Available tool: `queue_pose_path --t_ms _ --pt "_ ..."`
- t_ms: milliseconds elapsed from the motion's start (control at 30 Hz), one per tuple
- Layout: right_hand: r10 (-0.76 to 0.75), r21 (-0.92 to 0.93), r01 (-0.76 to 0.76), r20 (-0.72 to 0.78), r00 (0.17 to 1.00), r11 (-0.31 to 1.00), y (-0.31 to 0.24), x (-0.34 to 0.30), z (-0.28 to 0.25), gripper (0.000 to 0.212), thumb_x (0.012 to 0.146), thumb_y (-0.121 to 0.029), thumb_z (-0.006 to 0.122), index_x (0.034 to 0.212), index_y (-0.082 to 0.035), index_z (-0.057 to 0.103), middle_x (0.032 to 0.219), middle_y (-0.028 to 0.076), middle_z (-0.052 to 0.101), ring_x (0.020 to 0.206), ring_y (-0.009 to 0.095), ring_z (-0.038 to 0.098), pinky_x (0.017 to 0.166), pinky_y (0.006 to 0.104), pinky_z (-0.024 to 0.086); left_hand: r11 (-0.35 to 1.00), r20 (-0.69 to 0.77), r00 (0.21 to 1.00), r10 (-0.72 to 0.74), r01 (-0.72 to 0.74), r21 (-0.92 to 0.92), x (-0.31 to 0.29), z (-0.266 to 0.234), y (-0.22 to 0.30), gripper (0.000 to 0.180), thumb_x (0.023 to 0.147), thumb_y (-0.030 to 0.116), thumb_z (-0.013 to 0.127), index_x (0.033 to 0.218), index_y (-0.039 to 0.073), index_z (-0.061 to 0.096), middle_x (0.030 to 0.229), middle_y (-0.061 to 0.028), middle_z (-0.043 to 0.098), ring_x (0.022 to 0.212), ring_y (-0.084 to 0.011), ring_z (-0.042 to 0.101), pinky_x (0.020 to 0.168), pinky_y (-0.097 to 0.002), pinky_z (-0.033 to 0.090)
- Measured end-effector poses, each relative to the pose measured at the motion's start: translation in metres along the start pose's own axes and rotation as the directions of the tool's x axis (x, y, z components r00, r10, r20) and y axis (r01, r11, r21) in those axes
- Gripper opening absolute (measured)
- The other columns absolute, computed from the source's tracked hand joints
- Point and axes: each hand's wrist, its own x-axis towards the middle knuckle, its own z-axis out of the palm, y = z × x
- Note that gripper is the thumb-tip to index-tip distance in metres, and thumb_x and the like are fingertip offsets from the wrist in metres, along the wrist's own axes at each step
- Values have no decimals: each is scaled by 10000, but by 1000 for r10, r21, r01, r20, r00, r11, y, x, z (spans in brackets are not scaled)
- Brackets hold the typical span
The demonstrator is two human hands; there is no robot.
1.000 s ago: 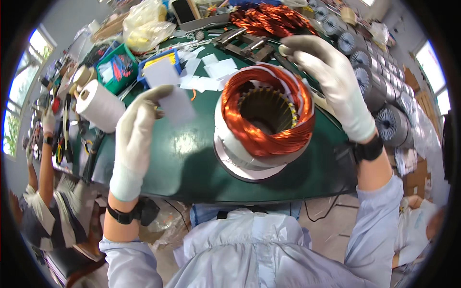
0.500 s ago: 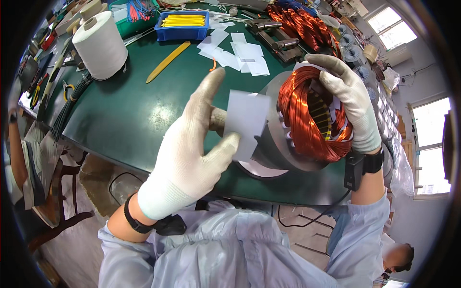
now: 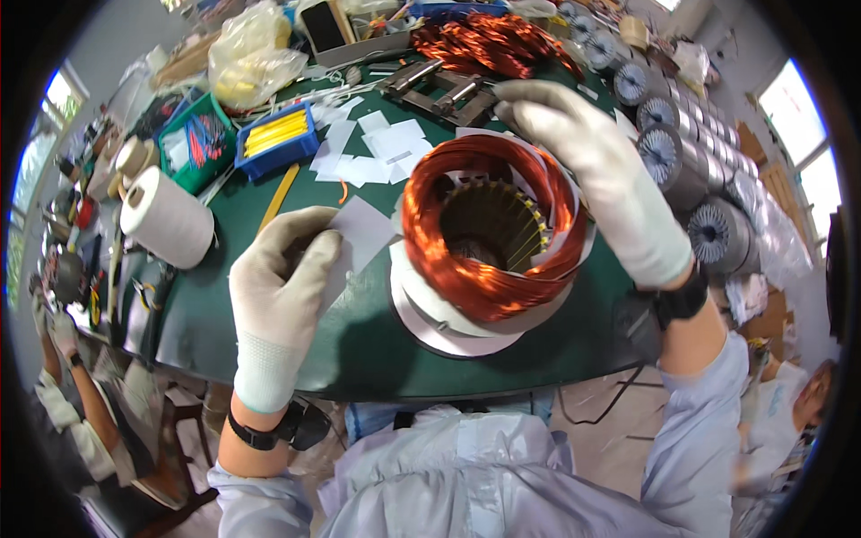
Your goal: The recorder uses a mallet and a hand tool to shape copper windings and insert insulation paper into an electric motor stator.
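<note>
My left hand (image 3: 285,269), in a white glove, pinches a piece of white insulating paper (image 3: 366,231) between thumb and fingers. The paper's edge points toward a motor stator with thick copper windings (image 3: 439,273), just right of it. The stator's round bore faces up, and yellow-edged slots line its inside wall. Beneath it lies a pale round disc (image 3: 484,342) on the table. My right hand (image 3: 596,166), also gloved, is at the stator's far right side with fingers stretched out over the rim. Whether its fingertips touch the windings is unclear.
White paper pieces (image 3: 395,143) lie beyond the stator, near a metal clamp-like fixture (image 3: 444,92) and copper coils (image 3: 493,43). A blue bin of yellow strips (image 3: 278,139), a yellow stick (image 3: 280,197) and a white thread spool (image 3: 168,218) stand left. Co-workers sit at both sides.
The stator has turned from tilted toward me to bore upward. My right hand has loosened from around its side. My left hand, still holding the paper, is lower and farther left. The view has shifted.
</note>
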Motion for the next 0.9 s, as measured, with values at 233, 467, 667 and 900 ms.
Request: queue_pose_path --t_ms 233,467,667,900 --pt "-262 -121 272 91 961 955 49 8 3 305 1059 -155 477 1193 37 672 1208 129 679 1148 227 651 1019 311 493 989 -4 995 101 -100 108 18 19 5 206 975 37 678 1147 -74 702 996 -48 727 880 -73 644 804 -228 516" --pt "-430 -417 415 63 901 808 58 4 6 304 946 -111 531 1192 18 656 1166 162 678 1111 315 665 988 360 518 982 10 982 191 -191 -12 27 41 -4 225 993 61 677 1166 -84 685 1009 -57 719 904 -79 646 833 -235 514" --pt "-405 -334 472 253 879 816 44 10 -4 301 977 -115 523 1223 -2 655 1161 176 684 1104 321 668 988 368 519 965 -67 963 261 -263 -11 42 62 4 204 1036 73 633 1172 -76 662 1052 -71 717 908 -87 653 844 -231 531" --pt "-315 -353 344 138 939 870 44 8 7 327 1009 -128 504 1289 -13 627 1209 179 679 1149 322 650 1018 384 499 959 134 969 207 -228 168 57 44 24 201 1057 131 595 1139 -36 673 936 11 683 804 -16 565 719 -171 452"
